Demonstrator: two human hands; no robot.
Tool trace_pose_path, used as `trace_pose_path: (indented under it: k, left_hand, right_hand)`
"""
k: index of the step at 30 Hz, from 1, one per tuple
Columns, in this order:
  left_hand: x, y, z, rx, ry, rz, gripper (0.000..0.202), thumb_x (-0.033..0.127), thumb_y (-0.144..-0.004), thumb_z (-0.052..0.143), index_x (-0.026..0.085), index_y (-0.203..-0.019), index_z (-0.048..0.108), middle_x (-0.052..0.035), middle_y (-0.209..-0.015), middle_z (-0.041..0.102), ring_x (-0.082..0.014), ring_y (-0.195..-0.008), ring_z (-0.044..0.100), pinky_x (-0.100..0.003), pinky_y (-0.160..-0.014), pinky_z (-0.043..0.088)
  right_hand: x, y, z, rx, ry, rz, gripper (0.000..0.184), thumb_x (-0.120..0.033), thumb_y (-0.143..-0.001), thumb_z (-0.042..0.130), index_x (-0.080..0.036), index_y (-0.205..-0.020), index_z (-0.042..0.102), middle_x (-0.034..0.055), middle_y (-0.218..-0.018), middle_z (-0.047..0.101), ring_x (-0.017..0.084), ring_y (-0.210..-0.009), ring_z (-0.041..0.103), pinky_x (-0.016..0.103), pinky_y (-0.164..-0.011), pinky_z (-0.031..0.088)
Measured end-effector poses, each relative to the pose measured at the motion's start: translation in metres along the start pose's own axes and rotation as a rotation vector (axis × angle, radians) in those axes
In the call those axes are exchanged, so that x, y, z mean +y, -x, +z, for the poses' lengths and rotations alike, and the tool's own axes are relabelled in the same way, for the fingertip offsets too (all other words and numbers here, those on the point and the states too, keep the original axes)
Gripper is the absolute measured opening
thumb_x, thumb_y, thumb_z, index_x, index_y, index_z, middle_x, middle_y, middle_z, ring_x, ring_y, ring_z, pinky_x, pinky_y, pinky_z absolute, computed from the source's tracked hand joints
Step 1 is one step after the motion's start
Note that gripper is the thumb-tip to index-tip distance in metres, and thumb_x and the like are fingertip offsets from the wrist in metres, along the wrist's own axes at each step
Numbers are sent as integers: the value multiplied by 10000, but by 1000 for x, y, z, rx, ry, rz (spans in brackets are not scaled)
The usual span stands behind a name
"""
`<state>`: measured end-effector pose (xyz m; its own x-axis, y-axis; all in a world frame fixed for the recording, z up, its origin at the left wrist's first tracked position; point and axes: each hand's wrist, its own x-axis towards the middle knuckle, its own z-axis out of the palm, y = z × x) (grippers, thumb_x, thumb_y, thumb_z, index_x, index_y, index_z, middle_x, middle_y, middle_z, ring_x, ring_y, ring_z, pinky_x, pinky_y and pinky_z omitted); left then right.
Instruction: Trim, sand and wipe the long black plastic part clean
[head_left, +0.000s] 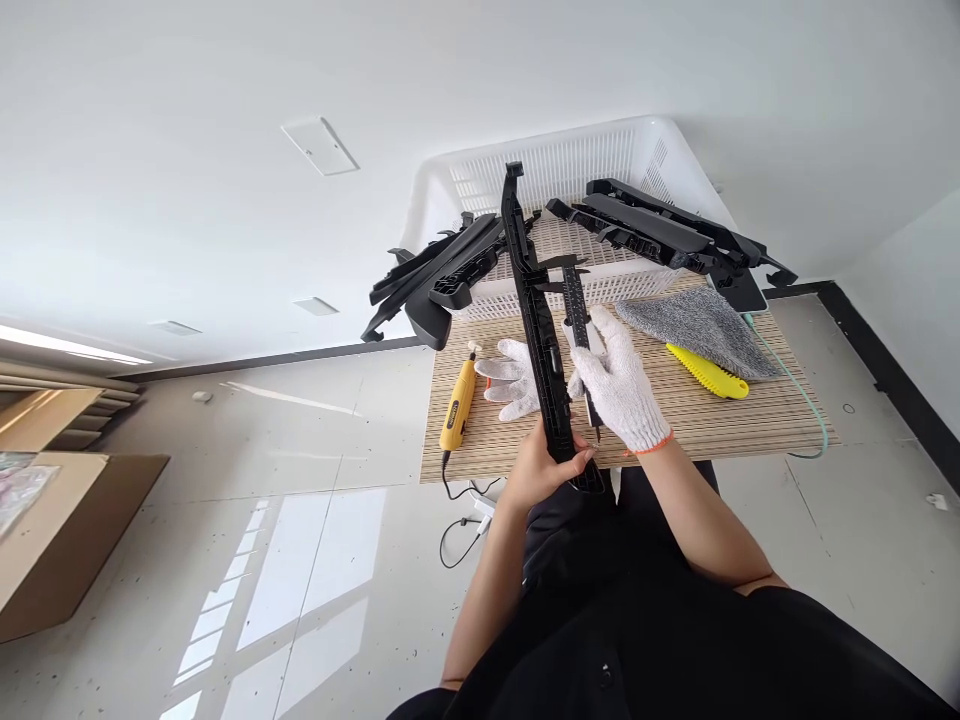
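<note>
My bare left hand [541,468] grips the near end of a long black plastic trim strip [531,300], which rises away from me over the table. In a white knit glove, my right hand [619,380] is closed on a black caliper [576,300], whose jaws sit against the strip about midway up. A spare white glove [511,378] lies flat on the wooden tabletop [750,415] just left of the strip.
A white plastic basket [570,165] stands at the table's far side, with black trim parts [435,275] leaning left and more black parts [660,235] right. A yellow rotary tool [458,405], grey cloth [701,325] and yellow utility knife [706,372] lie on the table. Cardboard boxes [52,530] sit left.
</note>
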<state>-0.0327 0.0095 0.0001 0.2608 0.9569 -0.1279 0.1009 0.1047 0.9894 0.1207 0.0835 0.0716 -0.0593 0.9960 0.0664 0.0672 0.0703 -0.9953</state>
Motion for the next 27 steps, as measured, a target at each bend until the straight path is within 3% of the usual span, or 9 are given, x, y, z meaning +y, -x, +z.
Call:
trace_pose_path:
  k: [4, 10, 15, 21, 27]
  left_hand:
    - [0, 0, -1, -8, 4, 15, 533, 438, -851, 785, 195, -1249, 527, -53, -934, 744, -231, -896, 741, -380, -878, 572]
    - [2, 0, -2, -20, 9, 31, 596, 452, -871, 766, 198, -1339, 497, -36, -915, 718, -229, -901, 736, -380, -886, 570]
    - [2, -1, -1, -14, 93, 1, 680, 432, -818, 826, 208, -1355, 474, -52, -976, 731, -241, -927, 747, -387, -877, 588]
    - [1, -6, 2, -78, 249, 47, 744, 505, -766, 853, 223, -1315, 438, -11, -894, 673, -250, -895, 749, -406, -878, 596]
    - [-1, -5, 8, -115, 331, 74, 663, 523, -723, 879, 247, -1156, 460, -1, -914, 628, -241, -921, 722, -420, -902, 588]
  right_hand:
    - [-2, -9, 0, 5, -146, 58, 530, -317, -907, 593, -252, -1405, 423, -54, -704, 617, 150, -514, 593, 336, -548, 525]
    - [-14, -11, 1, 130, -102, 13, 457, -324, -904, 605, -263, -1327, 445, -92, -573, 550, 152, -485, 574, 336, -544, 508]
    - [-18, 27, -13, 145, -55, -13, 437, -319, -935, 606, -285, -1328, 418, -100, -574, 562, 156, -474, 584, 344, -531, 508]
    - [22, 93, -33, 38, 11, 119, 393, -283, -946, 600, -280, -1288, 406, -119, -527, 578, 162, -447, 604, 321, -495, 516]
    - [39, 115, -30, -3, 69, 106, 406, -281, -939, 591, -257, -1286, 382, -119, -552, 594, 144, -429, 583, 300, -473, 514]
